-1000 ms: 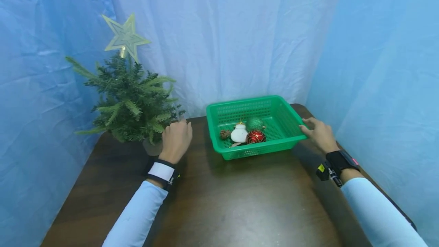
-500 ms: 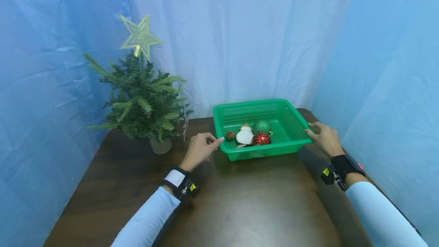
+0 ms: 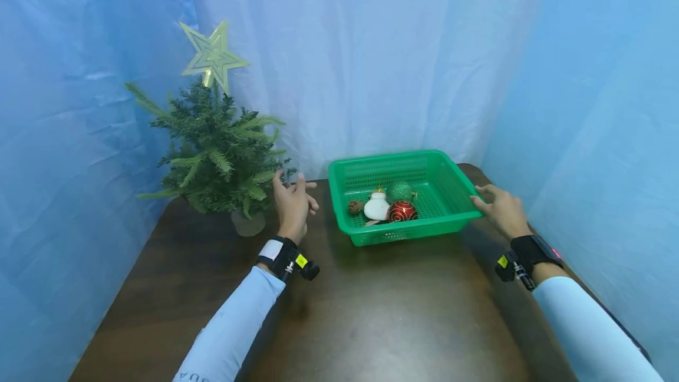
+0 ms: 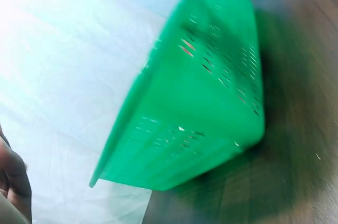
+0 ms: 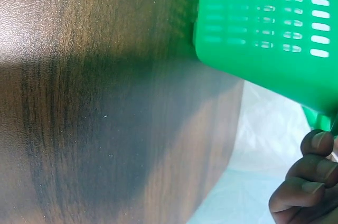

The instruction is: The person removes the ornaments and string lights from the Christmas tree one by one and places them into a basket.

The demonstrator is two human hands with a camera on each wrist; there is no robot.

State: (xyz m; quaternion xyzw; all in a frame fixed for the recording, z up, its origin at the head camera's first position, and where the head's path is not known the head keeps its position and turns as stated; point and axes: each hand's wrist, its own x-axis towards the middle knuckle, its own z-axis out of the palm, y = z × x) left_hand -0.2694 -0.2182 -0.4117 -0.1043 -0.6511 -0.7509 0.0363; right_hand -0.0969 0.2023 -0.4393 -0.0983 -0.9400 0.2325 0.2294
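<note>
In the head view, my left hand point(image 3: 292, 208) is raised with its fingers spread, between the small Christmas tree point(image 3: 217, 158) and the green plastic basket point(image 3: 408, 233). Its fingertips overlap the tree's lower right branches; nothing shows in its grasp. My right hand point(image 3: 504, 212) pinches the basket's right rim, with the other fingers point(image 5: 303, 168) curled below it in the right wrist view. Inside the basket lie a pinecone point(image 3: 355, 207), a white snowman ornament point(image 3: 376, 209), a green glitter ball point(image 3: 399, 191) and a red ball with gold swirls point(image 3: 402, 211).
A gold star point(image 3: 214, 58) tops the tree, which stands in a pale pot point(image 3: 247, 224) at the back left. The dark wooden table point(image 3: 382, 311) runs back to a hanging pale blue curtain point(image 3: 361, 63), with blue sheets on both sides.
My left hand went from the tree's lower branches to the basket's left rim, then back up towards the tree with its fingers spread. My right hand has stayed at the basket's right rim.
</note>
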